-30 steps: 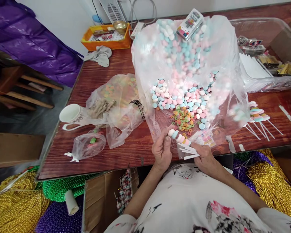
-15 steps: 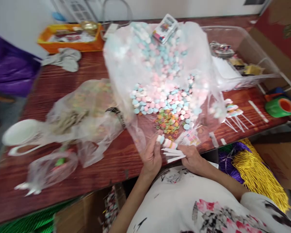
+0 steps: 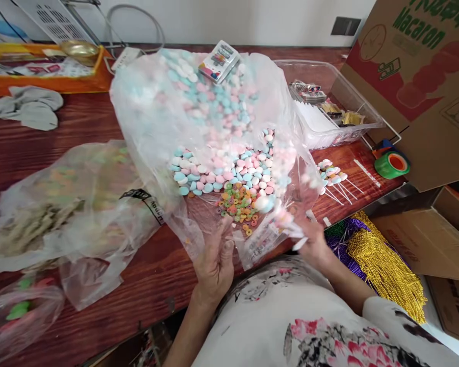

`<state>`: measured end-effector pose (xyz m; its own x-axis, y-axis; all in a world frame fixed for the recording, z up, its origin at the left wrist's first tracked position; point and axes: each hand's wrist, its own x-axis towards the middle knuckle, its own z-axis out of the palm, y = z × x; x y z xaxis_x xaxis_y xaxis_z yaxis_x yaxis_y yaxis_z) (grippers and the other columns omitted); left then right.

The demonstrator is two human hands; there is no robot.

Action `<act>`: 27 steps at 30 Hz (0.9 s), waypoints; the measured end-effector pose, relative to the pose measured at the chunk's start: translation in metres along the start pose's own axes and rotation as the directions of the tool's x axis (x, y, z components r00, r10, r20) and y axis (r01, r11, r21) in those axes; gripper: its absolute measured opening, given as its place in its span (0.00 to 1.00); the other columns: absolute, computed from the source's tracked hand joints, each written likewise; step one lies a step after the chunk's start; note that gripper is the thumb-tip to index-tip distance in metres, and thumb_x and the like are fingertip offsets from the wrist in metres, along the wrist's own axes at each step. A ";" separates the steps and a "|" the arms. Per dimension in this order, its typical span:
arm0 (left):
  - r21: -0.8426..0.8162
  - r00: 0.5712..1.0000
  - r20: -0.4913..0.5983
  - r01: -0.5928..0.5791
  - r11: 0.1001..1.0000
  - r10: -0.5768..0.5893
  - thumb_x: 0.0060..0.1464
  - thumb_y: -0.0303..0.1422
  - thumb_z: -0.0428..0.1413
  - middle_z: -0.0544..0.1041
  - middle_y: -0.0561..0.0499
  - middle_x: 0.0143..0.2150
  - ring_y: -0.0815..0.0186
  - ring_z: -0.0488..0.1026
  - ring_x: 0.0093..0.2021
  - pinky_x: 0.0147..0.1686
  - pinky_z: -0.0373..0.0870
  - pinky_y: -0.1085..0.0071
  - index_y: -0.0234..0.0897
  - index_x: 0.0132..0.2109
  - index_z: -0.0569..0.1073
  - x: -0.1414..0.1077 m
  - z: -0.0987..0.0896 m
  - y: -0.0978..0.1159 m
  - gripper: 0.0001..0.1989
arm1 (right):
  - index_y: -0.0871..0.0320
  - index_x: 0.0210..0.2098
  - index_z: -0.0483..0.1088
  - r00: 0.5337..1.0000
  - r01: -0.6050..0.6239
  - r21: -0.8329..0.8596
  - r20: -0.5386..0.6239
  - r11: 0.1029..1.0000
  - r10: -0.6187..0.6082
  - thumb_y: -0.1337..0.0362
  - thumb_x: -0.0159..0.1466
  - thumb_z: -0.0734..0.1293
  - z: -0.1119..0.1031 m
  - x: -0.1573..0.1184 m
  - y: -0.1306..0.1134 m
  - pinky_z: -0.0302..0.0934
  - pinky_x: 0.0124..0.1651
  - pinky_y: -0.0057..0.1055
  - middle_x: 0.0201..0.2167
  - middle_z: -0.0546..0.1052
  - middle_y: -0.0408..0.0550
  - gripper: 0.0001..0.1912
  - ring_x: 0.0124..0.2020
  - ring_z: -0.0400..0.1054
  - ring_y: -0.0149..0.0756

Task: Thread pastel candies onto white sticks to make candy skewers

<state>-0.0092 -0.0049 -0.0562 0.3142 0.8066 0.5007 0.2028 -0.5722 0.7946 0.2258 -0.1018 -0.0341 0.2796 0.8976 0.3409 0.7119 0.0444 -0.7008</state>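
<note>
while right hand [image 3: 314,245] grips sticks [image 3: 300,243], left hand [image 3: 213,267] sits by candy rings [image 3: 238,204]

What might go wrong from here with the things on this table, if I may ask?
The loose rings lie by the left hand, so a nudge might scatter them. The box rests on the bag, so tugging the bag could make it slide. The sticks in the right hand are blurred; if loosely held, one might drop.
</note>
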 end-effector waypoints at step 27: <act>0.513 0.690 0.714 -0.397 0.761 -0.121 0.58 0.25 0.52 0.75 0.38 0.45 0.50 0.69 0.52 0.47 0.71 0.56 0.33 0.39 0.76 0.095 0.084 0.015 0.08 | 0.53 0.42 0.76 0.998 -0.060 0.407 0.031 0.912 0.052 0.56 0.70 0.61 0.043 0.013 0.031 0.66 0.50 0.36 0.39 0.79 0.48 0.13 0.44 0.72 0.39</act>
<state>0.1014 0.0511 -0.0256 0.8543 0.5198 0.0047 0.5050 -0.8320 0.2296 0.2244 -0.0699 -0.0783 0.2966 0.9117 0.2842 0.3702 0.1646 -0.9143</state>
